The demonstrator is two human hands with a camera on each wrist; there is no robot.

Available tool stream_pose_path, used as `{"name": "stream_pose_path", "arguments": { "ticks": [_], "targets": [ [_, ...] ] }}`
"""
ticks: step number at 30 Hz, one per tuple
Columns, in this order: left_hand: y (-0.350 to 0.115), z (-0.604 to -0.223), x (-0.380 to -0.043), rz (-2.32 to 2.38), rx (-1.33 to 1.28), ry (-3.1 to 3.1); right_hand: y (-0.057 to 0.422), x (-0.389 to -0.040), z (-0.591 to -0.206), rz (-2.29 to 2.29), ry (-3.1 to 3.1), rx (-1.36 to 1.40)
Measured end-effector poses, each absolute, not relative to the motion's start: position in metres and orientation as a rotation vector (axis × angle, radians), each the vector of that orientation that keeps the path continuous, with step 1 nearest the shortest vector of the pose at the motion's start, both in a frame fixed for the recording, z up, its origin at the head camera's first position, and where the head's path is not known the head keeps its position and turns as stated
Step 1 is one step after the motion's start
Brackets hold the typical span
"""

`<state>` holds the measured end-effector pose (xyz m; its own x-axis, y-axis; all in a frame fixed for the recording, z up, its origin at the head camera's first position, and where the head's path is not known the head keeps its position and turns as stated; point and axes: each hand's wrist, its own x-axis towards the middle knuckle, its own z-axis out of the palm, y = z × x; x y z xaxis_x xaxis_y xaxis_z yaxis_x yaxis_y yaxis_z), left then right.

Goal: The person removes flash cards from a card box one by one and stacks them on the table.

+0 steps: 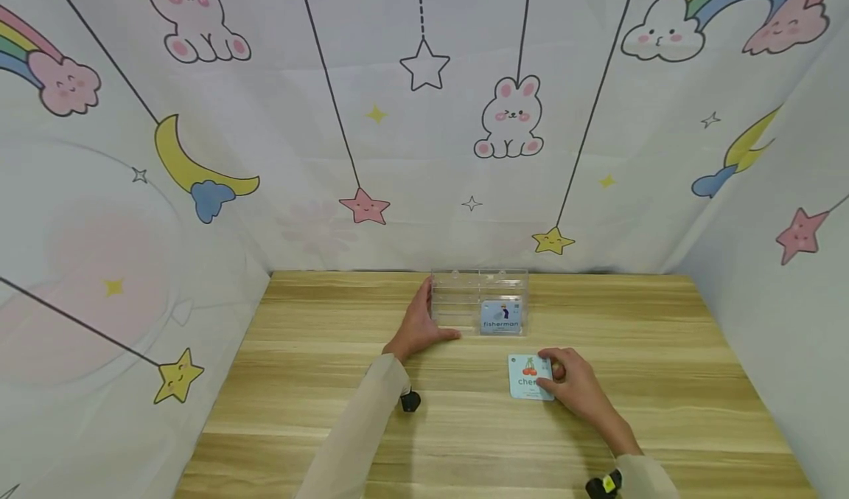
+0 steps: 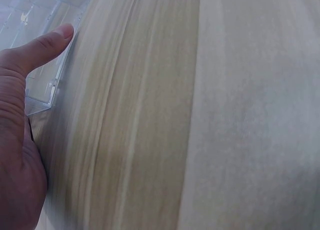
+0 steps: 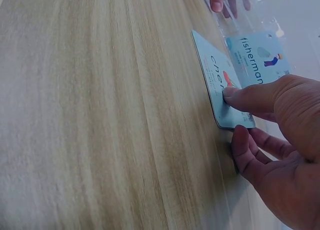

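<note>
1. While I watch through the head camera, the right hand [image 1: 578,387] pinches the cherry card [image 1: 525,382] between thumb and fingers, covering part of its word.
2. That card is just in front of the clear case [image 1: 455,300], toward its right end – I can't tell whether it is lifted off the wooden table [image 1: 298,410].
3. I see the left hand [image 1: 419,329] spread wide at the case's left side, thumb stretched along the front edge – fingers extended, not wrapped round anything.
4. Inside the case, the fisherman card [image 1: 501,317] stands at lower right.
</note>
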<state>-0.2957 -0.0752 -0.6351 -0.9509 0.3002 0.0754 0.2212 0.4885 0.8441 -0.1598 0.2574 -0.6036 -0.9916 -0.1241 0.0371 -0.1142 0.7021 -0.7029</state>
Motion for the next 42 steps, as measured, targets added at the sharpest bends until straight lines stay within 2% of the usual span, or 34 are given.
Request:
{"name": "stream_pose_path", "arguments": {
  "ticks": [29, 42],
  "targets": [
    [-0.074, -0.632, -0.294, 1.487, 0.446, 2.631, 0.258, -0.163, -0.592, -1.106, 2.874, -0.255],
    [-0.074, -0.632, -0.293, 1.496, 0.442, 2.626, 0.264, -0.183, -0.581, -1.096, 2.908, -0.359]
  ]
}}
